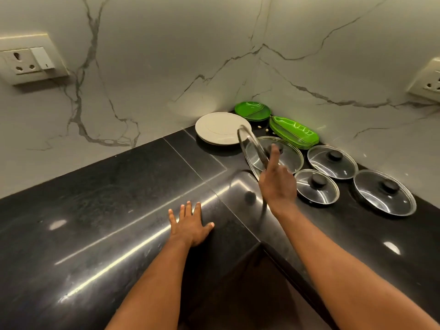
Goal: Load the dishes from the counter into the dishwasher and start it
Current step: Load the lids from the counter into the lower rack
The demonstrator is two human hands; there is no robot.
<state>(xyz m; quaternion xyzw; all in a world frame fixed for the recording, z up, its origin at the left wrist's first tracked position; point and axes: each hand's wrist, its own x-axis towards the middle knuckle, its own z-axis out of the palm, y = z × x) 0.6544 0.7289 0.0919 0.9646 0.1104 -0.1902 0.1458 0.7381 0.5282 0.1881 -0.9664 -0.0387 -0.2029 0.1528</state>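
My right hand (277, 184) grips a glass pot lid (250, 144) lifted on edge above the black counter (119, 210); the lid is steeply tilted and motion-blurred. Another glass lid (289, 156) lies flat right behind it. Three more glass lids with black knobs lie to the right: a small one (317, 189), one further back (332, 161) and a large one (384, 191). A white plate (219, 128) sits near the corner, with a round green plate (252, 111) and a stack of oblong green trays (294, 132) behind. My left hand (190, 225) rests flat on the counter, fingers spread.
Marble-patterned walls meet in the corner behind the dishes. A wall socket with switch (28, 60) is at the left and another socket (428, 79) at the right edge. The counter's inner corner edge (259, 244) lies between my arms. No dishwasher is in view.
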